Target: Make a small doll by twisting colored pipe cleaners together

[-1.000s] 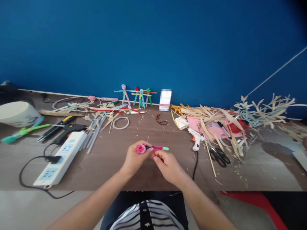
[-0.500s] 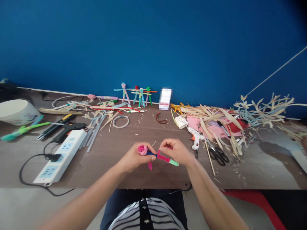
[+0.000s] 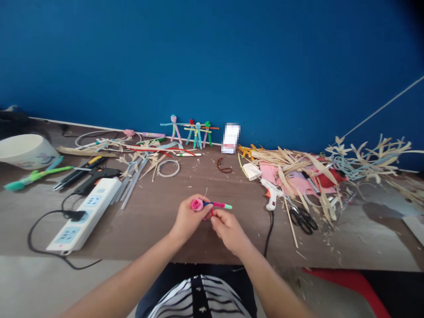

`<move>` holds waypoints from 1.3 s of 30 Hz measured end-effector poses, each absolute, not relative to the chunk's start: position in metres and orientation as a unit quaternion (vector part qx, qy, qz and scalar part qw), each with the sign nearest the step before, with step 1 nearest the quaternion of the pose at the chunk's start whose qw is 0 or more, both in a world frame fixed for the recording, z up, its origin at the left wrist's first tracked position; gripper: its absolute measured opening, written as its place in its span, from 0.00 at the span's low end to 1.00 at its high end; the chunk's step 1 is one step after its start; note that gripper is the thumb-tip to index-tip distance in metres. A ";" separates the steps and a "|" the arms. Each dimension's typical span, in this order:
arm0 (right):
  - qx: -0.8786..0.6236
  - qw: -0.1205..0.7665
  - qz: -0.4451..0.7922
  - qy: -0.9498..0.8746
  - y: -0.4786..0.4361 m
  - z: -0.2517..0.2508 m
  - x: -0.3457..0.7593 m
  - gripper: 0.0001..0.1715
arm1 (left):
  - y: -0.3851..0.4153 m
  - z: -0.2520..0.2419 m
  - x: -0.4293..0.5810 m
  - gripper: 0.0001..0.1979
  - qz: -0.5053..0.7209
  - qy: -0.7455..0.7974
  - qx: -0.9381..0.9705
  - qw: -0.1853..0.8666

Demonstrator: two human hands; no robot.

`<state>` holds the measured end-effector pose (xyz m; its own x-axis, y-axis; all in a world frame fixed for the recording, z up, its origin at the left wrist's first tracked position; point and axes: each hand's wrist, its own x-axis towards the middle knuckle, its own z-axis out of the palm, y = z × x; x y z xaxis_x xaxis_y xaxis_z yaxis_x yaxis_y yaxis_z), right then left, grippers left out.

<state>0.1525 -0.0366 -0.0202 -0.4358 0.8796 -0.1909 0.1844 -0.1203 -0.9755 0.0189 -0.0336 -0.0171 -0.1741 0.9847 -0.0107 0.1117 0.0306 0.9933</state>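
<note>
My left hand (image 3: 188,217) is closed around a fuzzy pipe-cleaner figure (image 3: 196,204) with a rolled pink top like a rose. A dark blue section of it shows at the thumb. From there a magenta piece with a pale green tip (image 3: 222,205) sticks out to the right. My right hand (image 3: 228,227) pinches a magenta pipe-cleaner strand (image 3: 212,212) just below that piece, close to the left fingertips. Several finished-looking pipe-cleaner figures (image 3: 198,136) stand against the blue wall, arms stretched out.
On the left lie a power strip (image 3: 84,216), a black glue gun (image 3: 96,180), clear glue sticks (image 3: 135,183) and a white bowl (image 3: 26,150). To the right are a white glue gun (image 3: 272,193), scissors (image 3: 303,220) and dried strips (image 3: 281,160). A bead bracelet (image 3: 223,167) lies farther back.
My right hand has moved left and down, from the green-tipped piece to the other magenta strand. The green-tipped piece now points right, free of the fingers. The pink top has turned to face up.
</note>
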 end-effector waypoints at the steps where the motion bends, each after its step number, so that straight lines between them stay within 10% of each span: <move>1: -0.447 0.277 0.550 -0.649 -0.037 -0.016 0.154 0.10 | -0.034 -0.017 0.019 0.05 0.501 0.572 0.494 0.421; 12: -0.452 0.154 0.282 -0.832 -0.027 0.041 0.180 0.10 | -0.030 0.005 0.006 0.05 0.390 0.512 0.575 0.505; 24: -0.405 0.335 0.665 -0.530 -0.006 0.000 0.171 0.12 | -0.038 0.002 0.020 0.08 0.474 0.381 0.369 0.703; 31: -0.457 0.407 0.628 -0.481 -0.036 -0.037 0.146 0.14 | -0.032 -0.009 0.029 0.07 0.554 0.513 0.361 0.547; 39: -0.484 0.201 0.318 -0.790 -0.043 0.002 0.166 0.10 | -0.029 -0.008 0.019 0.05 0.477 0.584 0.478 0.450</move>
<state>0.1662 -0.0430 0.0018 -0.4517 0.8921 0.0093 0.6369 0.3298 -0.6968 0.0192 -0.0293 -0.0083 -0.1368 0.9881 -0.0699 0.1295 0.0878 0.9877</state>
